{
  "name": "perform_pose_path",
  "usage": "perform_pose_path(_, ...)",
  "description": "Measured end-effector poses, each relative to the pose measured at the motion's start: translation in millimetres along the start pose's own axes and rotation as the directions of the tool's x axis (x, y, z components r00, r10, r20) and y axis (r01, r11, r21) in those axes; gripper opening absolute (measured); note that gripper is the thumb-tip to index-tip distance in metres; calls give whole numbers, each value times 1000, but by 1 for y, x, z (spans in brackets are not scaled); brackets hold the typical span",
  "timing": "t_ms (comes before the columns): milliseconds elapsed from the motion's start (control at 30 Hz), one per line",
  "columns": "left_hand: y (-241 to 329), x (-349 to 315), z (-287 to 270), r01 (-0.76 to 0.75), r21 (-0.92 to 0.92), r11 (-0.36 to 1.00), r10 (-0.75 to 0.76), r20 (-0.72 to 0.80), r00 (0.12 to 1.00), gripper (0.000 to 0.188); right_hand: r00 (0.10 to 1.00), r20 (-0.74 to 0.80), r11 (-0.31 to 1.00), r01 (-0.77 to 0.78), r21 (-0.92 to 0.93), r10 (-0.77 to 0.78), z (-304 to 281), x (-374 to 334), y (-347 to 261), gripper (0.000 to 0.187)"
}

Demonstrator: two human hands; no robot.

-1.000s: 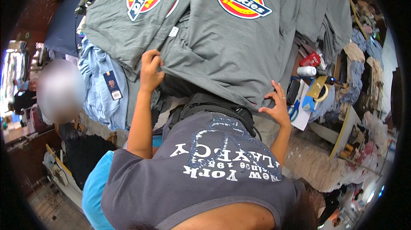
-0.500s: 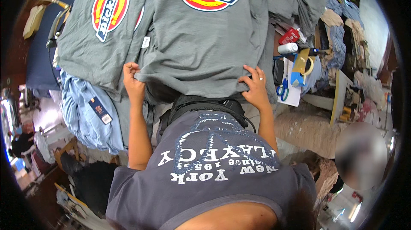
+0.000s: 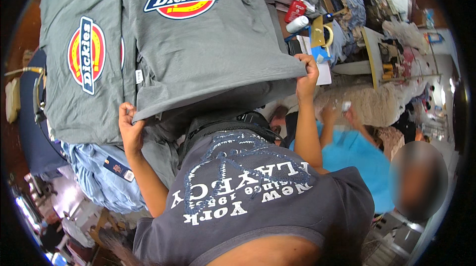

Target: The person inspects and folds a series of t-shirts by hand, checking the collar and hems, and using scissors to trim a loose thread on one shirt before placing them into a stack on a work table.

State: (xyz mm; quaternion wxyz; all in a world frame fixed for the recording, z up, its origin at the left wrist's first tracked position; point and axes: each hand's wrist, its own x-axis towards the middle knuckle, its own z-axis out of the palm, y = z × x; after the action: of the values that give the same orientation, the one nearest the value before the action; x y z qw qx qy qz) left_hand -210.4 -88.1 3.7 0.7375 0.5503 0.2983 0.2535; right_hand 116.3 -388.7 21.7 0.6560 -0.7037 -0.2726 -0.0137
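Note:
A grey T-shirt (image 3: 208,48) with a red, yellow and blue printed emblem lies over the table, its near edge toward me. My left hand (image 3: 131,127) pinches the left corner of that edge, and my right hand (image 3: 307,75) grips the right corner. Between them the hem is stretched nearly straight and raised, so the shadowed underside shows. To the left lies another grey T-shirt (image 3: 57,112) with the same emblem turned sideways; a small white label sticks out at the border between the two.
Light blue garments (image 3: 91,167) with a dark hang tag hang at the left. At the right are a red bottle (image 3: 296,10), a white bottle (image 3: 297,24), a tape roll (image 3: 327,35) and papers (image 3: 323,74). A person in a blue shirt (image 3: 354,162) is close by my right arm.
Both hands have lifted the T-shirt's hem and drawn it taut, the right hand higher and farther right. The view has shifted, and a person in blue now shows at the right.

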Motion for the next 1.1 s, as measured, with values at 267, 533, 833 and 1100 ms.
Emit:
perform_pose_path(267,13,10,-11,-263,424,866,164,255,953,9,873,158,877,-476,69,462,-15,-44,-16,37)
perform_pose_path(533,12,10,16,-307,574,760,320,80,944,49,732,471,858,-501,-117,492,-31,-56,-67,43)
perform_pose_path(833,104,-8,17,-301,16,953,271,393,879,75,919,368,990,-134,-50,143,-65,43,-82,27)
perform_pose_path(1100,171,-11,23,-484,-420,767,637,418,647,74,926,-35,898,354,-262,-375,-106,113,-141,16)
